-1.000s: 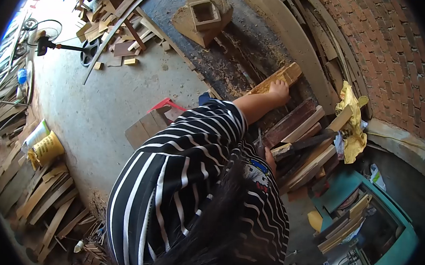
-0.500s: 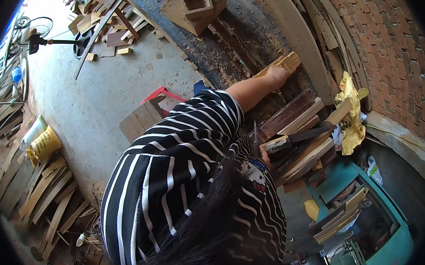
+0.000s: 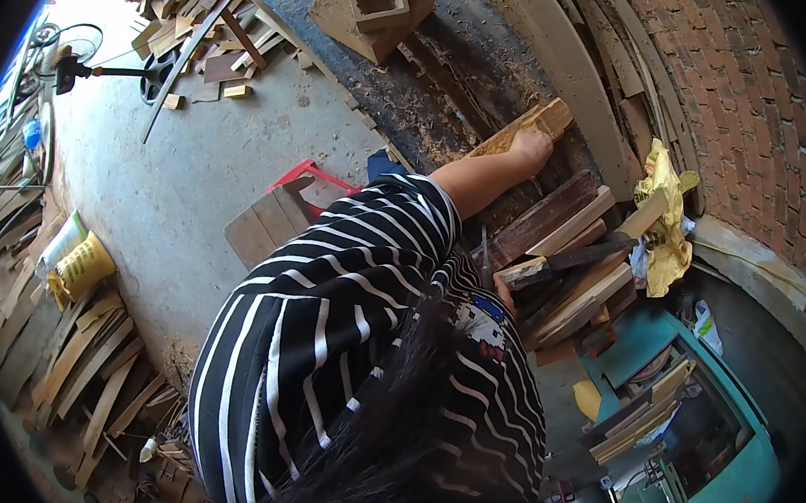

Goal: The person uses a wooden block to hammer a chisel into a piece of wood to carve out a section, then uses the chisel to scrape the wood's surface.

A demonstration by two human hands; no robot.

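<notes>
My left hand [image 3: 530, 149] reaches across the dark, shaving-strewn bench and is closed on a pale wooden block [image 3: 553, 118]. The block lies slantwise, one end beyond my knuckles and the other toward my forearm. Only a sliver of my right hand [image 3: 505, 293] shows past the striped shirt; its fingers are mostly hidden. It is right against the pale end of a dark-sided wood strip [image 3: 523, 273]. Close by, a thin metal rod [image 3: 485, 254] stands near the reddish-brown board [image 3: 547, 219]. Several wood strips are piled beside it.
A hollow square wooden box [image 3: 379, 0] sits on a larger block at the bench's far end. Beyond the strips are a yellow sack [image 3: 670, 242] and a brick wall [image 3: 731, 106]. A teal machine [image 3: 733, 471] stands lower right. A red stool [image 3: 319, 178] is beside the bench.
My left hand has shifted slightly along the block and its fingers look more curled. More of the block's near part shows. The right hand stays by the strip's end.
</notes>
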